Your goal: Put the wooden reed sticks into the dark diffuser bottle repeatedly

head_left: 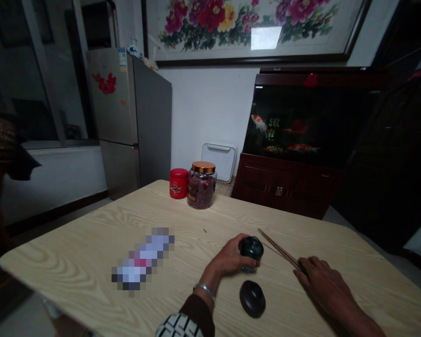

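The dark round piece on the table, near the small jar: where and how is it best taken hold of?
Probably by opposite outer edges, from above and the right: the dark round piece is low and rounded, and the left hand holding the small jar is just beyond it.

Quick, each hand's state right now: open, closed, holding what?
Left hand: closed, holding a small, rounded, glossy dark container.
Right hand: closed, holding thin, straight brown sticks near one end.
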`<state>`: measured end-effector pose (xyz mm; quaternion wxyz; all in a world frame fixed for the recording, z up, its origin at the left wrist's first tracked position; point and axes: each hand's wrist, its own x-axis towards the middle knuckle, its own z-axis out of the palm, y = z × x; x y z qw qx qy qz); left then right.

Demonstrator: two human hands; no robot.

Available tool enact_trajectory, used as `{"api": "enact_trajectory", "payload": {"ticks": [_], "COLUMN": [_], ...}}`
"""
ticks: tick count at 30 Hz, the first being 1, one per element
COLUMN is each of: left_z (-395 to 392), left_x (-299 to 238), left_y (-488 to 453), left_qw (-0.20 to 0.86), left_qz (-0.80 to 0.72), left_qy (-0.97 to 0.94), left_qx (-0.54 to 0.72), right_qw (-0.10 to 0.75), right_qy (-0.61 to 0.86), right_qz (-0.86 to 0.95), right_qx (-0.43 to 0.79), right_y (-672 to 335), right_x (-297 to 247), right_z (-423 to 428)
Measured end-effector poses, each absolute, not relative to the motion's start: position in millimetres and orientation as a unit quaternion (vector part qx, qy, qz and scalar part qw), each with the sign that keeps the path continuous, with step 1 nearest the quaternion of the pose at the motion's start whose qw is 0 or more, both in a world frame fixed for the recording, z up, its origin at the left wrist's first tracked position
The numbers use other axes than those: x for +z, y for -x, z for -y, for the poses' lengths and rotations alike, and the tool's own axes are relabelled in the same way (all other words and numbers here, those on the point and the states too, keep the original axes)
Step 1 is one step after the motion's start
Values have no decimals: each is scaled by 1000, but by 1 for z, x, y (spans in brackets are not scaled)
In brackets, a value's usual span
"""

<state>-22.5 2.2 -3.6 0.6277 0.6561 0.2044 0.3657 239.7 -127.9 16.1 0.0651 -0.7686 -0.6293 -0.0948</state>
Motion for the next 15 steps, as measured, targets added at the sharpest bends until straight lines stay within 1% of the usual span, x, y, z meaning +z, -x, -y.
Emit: {"api": "enact_trajectory", "payload": {"ticks": [2, 4, 6, 8, 12, 15], "left_z": [-2, -2, -1, -1, 1, 2], "left_x": [-2, -1, 0, 1, 2, 3], "left_y": [23, 23, 23, 23, 23, 24], "left_qw": [624, 622, 623, 626, 633, 635], "left_qz": [-207, -211, -213, -211, -204, -206], "left_qy": [-660, -664, -664, -660, -654, -651], "left_qx": [364, 359, 355, 357, 361, 361], "right_qw": [108, 175, 213, 215, 217, 256], "right_qy": [756, 733, 697, 647, 617, 581], "right_qz": [643, 657, 676, 709, 725, 725], "right_qx": [-60, 25, 112, 180, 217, 268], "right_y": [-222, -195, -163, -134, -107, -115], "right_x": [32, 48, 58, 61, 54, 57], "right_z": [132, 140, 148, 154, 156, 152]}}
